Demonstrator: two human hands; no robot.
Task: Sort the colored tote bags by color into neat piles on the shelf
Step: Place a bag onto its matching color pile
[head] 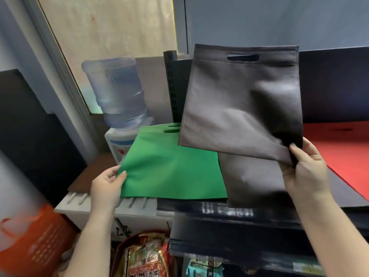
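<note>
A green tote bag (171,166) lies flat on the dark shelf (229,208), its left part hanging past the shelf's end. My left hand (108,181) pinches its near left corner. My right hand (303,166) pinches the lower right corner of a grey tote bag (239,100) and holds it up in the air, handle slot at the top. Below it another grey bag (251,180) lies on the shelf beside the green one. A red bag (343,148) lies flat at the right.
A water dispenser with a blue bottle (117,92) stands behind the shelf's left end. An orange bag (34,242) sits low at the left. Snack packets (147,258) fill a lower level. A black shelf upright (172,86) rises behind the green bag.
</note>
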